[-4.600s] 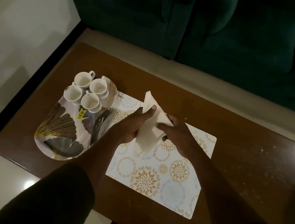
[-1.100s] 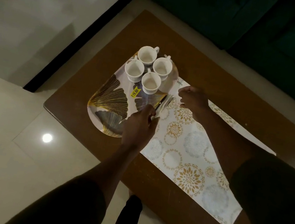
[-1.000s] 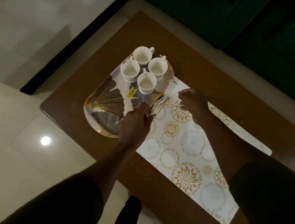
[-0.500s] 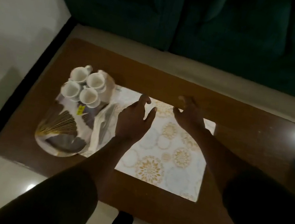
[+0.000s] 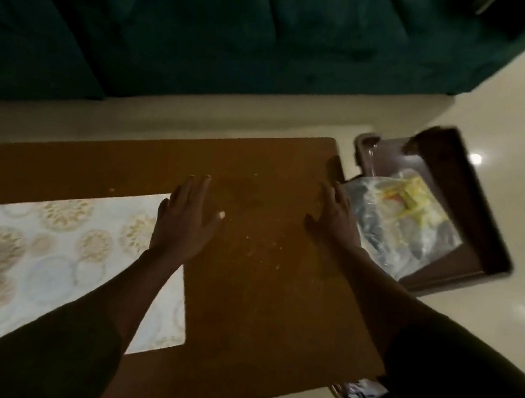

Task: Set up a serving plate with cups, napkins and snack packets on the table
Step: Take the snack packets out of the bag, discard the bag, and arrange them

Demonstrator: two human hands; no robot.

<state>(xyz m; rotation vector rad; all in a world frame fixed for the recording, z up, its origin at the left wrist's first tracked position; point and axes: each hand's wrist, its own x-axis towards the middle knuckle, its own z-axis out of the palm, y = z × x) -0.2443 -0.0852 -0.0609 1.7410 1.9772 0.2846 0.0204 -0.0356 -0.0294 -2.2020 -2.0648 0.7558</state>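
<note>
My left hand [image 5: 183, 220] hovers open over the brown table [image 5: 257, 284], at the right end of the patterned placemat [image 5: 47, 253]. My right hand [image 5: 338, 216] is open too, fingers spread, at the table's right edge. Just past it, clear plastic-wrapped packets [image 5: 403, 219] with yellow print lie in a dark brown tray [image 5: 480, 214] beside the table. The serving plate, cups and napkin are out of view to the left.
A dark green sofa [image 5: 180, 18] runs along the far side of the table. Glossy cream floor [image 5: 491, 341] lies to the right. Another shiny wrapped item [image 5: 361, 390] shows under the table's near right corner. Crumbs dot the tabletop.
The view has swung right, away from the plate with cups. Both hands have let go of the napkin and moved right, empty, towards the table's right end and the tray of packets.
</note>
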